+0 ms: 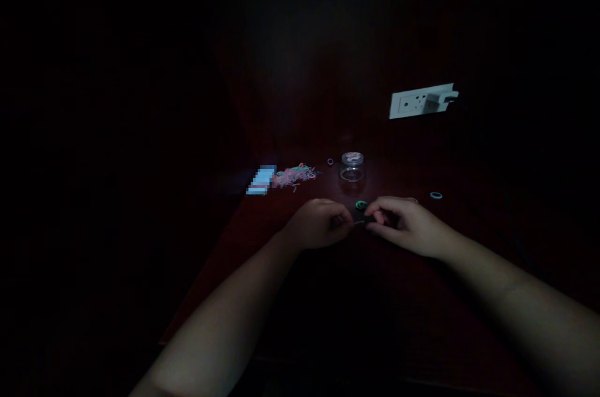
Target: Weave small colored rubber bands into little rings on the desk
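Over the dark red table, my left hand (323,223) is closed in a pinch on a small thin pale strip (359,222) that sticks out to the right of its fingertips. My right hand (400,222) is just across from it, thumb and forefinger apart with a small gap, and nothing clear shows between them. A small green coiled ring (360,204) lies just beyond the fingertips, close to the right forefinger. Behind it stands a clear jar (352,173) with a patterned lid. The light is very dim.
A heap of pink and green bands (297,176) lies at the back left beside a bright, pixelated phone-like object (262,180). A small ring (330,161) is left of the jar. A blue ring (435,195) lies at the right. A socket panel (412,103) holds a plug.
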Motion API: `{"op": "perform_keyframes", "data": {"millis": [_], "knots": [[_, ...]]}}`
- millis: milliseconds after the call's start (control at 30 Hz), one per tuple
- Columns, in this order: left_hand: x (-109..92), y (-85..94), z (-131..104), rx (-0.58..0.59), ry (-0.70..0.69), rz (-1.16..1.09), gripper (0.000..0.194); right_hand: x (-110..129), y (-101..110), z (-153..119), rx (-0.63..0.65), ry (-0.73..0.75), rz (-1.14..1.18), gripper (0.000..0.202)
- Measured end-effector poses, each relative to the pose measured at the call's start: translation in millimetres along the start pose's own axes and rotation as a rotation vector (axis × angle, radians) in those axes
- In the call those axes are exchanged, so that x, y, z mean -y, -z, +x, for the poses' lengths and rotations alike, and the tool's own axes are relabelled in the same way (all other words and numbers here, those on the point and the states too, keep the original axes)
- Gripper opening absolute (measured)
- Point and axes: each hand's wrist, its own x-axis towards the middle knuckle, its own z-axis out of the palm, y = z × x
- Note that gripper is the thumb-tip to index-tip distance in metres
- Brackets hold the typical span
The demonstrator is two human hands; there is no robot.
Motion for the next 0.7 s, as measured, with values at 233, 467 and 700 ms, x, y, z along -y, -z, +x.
{"op": "perform_keyframes", "data": {"millis": [233,467,700], "knots": [[-6.8,-2.5,2.2,0.042,0.0,0.007,0.01,-3.7,-3.6,-0.4,0.074,0.04,0.036,0.015],[-3.9,-1.2,0.6,0.038,0.008,0.016,0.009,-2.1,-3.1,-0.1,0.087,0.042,0.037,0.015],[-4.0,2.0,-1.3,0.066,0.047,-0.006,0.009,0.2,-2.1,0.9,0.103,0.057,0.041,0.015]]}}
